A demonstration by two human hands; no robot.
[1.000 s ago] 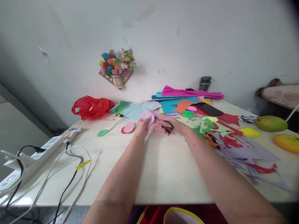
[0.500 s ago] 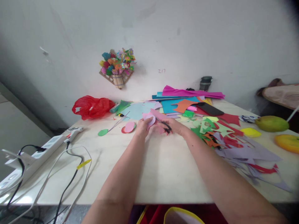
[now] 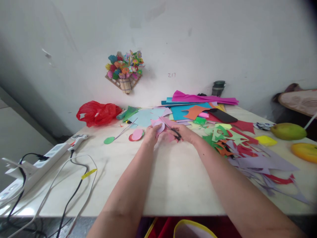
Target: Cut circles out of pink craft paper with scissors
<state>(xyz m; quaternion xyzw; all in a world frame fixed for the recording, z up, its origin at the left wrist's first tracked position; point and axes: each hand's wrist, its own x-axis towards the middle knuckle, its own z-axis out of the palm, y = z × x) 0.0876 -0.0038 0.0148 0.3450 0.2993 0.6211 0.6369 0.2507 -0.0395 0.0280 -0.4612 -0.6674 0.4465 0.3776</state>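
Scissors gripped in right hand, more closed than before, left hand pinching lilac disc over pink paper

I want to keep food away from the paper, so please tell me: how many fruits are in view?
2, both on the right side of the table: a green fruit, and a yellow-orange fruit nearer the camera, reaching the picture's edge. Others may be hidden.

The left forearm points to one o'clock, the right forearm between ten and eleven; the left hand pinches, the right hand curls nearby.
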